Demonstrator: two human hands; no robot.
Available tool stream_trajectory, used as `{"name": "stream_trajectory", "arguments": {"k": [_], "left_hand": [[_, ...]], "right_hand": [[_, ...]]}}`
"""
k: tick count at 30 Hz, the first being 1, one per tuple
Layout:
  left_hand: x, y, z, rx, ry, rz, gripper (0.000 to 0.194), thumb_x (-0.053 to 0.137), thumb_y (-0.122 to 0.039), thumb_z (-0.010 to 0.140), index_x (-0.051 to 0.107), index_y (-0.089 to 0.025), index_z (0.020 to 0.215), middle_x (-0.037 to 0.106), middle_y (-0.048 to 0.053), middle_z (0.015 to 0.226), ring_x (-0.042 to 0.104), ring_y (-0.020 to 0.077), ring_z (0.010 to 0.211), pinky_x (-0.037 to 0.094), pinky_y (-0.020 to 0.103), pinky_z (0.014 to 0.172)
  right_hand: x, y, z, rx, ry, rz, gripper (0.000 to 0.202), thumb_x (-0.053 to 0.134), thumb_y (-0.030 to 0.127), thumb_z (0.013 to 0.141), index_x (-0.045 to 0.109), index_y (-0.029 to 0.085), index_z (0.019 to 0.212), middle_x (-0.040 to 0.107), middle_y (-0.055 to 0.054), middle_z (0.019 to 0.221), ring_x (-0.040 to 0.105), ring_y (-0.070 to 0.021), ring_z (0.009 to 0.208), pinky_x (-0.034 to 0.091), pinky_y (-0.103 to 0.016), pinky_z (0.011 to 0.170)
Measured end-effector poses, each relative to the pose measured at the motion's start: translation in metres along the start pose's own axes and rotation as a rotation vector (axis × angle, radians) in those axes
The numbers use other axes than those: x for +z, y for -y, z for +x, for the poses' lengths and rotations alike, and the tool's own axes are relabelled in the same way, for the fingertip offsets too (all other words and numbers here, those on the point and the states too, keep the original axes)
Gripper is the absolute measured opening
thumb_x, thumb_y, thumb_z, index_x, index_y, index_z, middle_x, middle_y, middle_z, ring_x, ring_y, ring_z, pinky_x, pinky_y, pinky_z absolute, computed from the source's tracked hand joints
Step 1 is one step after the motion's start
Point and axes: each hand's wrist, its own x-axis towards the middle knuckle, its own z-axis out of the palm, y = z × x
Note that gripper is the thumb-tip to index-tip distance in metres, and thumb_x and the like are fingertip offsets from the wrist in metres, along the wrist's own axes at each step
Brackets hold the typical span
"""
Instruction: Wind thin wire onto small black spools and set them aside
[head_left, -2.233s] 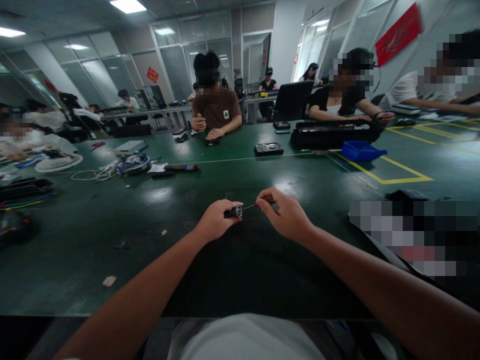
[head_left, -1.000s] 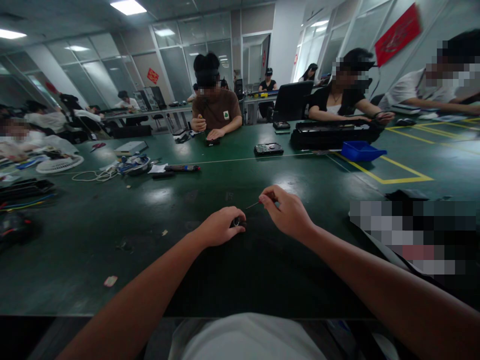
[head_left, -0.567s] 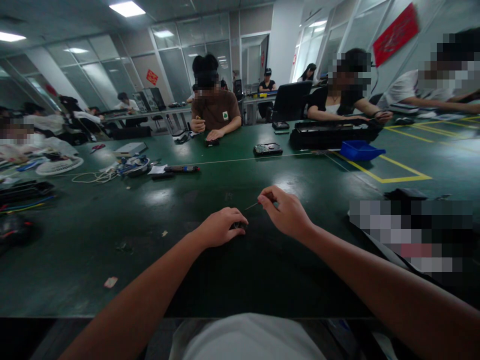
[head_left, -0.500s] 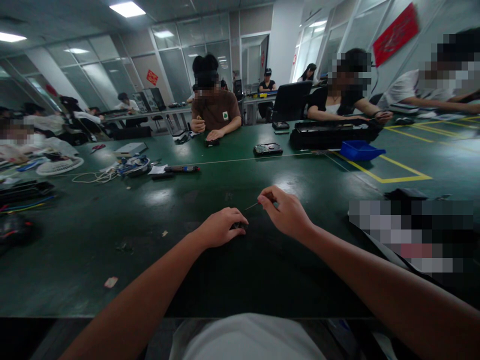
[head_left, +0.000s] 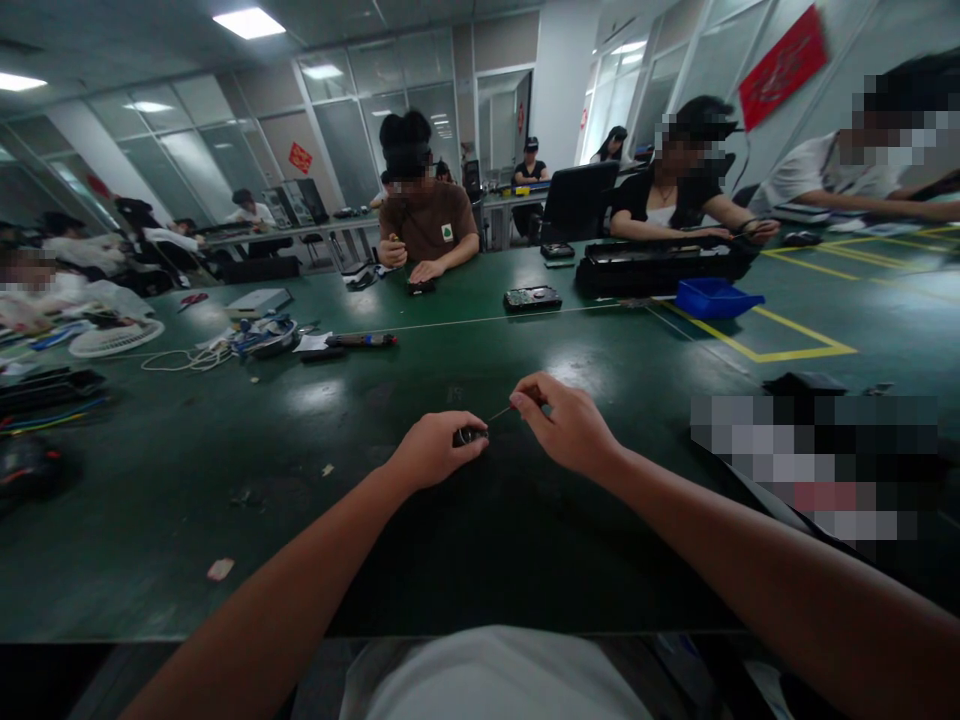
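Note:
Just left of the middle of the head view, my left hand (head_left: 442, 447) is closed on a small dark part (head_left: 470, 436) with a shiny curved edge. My fingers hide much of it, and its kind is not clear. To the right, my right hand (head_left: 559, 415) is pinched on a thin straight rod (head_left: 499, 412) with a reddish spot at the fingertips. The rod slants down-left toward the dark part; whether its tip touches it I cannot make out. Both hands are low over the green table (head_left: 450, 540).
Ahead lie a hard drive (head_left: 533, 298), a blue tray (head_left: 716, 298) and a long black unit (head_left: 664, 268). A pen-shaped tool (head_left: 361, 341) and a cable bundle (head_left: 262, 335) are at the left. Dark items (head_left: 806, 385) sit at the right. Several people work around the table.
My left hand has turned slightly and risen, so more of the dark part shows between its fingers. The right hand keeps its pinch on the rod. The whole view has shifted slightly.

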Motion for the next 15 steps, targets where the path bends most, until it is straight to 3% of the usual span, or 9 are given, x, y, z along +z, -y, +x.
{"name": "stream_trajectory", "arguments": {"k": [5, 8, 11, 15], "left_hand": [[-0.010, 0.013, 0.005, -0.089, -0.236, -0.167, 0.025, 0.060, -0.040, 0.087, 0.075, -0.022, 0.097, 0.074, 0.004, 0.092, 0.066, 0.0189, 0.084, 0.050, 0.031, 0.080], [-0.020, 0.022, 0.009, -0.175, -0.384, -0.368, 0.029, 0.058, -0.040, 0.087, 0.074, -0.019, 0.099, 0.071, 0.005, 0.085, 0.060, 0.0154, 0.070, 0.047, 0.026, 0.063], [-0.037, 0.030, 0.011, -0.309, -0.538, -0.659, 0.026, 0.057, -0.035, 0.083, 0.072, -0.016, 0.094, 0.064, 0.005, 0.080, 0.052, 0.0120, 0.060, 0.032, 0.020, 0.045], [-0.071, 0.044, 0.005, -0.425, -0.740, -1.043, 0.015, 0.055, -0.025, 0.078, 0.063, -0.014, 0.086, 0.056, 0.003, 0.076, 0.050, 0.0109, 0.056, 0.024, 0.018, 0.038]], "right_hand": [[-0.001, 0.001, -0.001, 0.016, 0.007, 0.016, 0.015, 0.051, 0.032, 0.097, 0.060, 0.020, 0.093, 0.069, -0.002, 0.077, 0.064, -0.0167, 0.069, 0.043, -0.028, 0.064], [-0.001, 0.001, -0.001, 0.021, 0.002, 0.026, 0.016, 0.051, 0.032, 0.096, 0.060, 0.021, 0.092, 0.068, -0.002, 0.076, 0.063, -0.0168, 0.069, 0.043, -0.029, 0.065], [-0.001, 0.001, -0.001, 0.020, 0.001, 0.024, 0.016, 0.051, 0.033, 0.096, 0.061, 0.021, 0.092, 0.068, -0.002, 0.075, 0.063, -0.0169, 0.069, 0.043, -0.029, 0.066], [-0.001, 0.000, -0.001, 0.023, 0.011, 0.025, 0.017, 0.050, 0.033, 0.097, 0.060, 0.021, 0.093, 0.069, -0.003, 0.079, 0.064, -0.0175, 0.071, 0.044, -0.030, 0.067]]}}
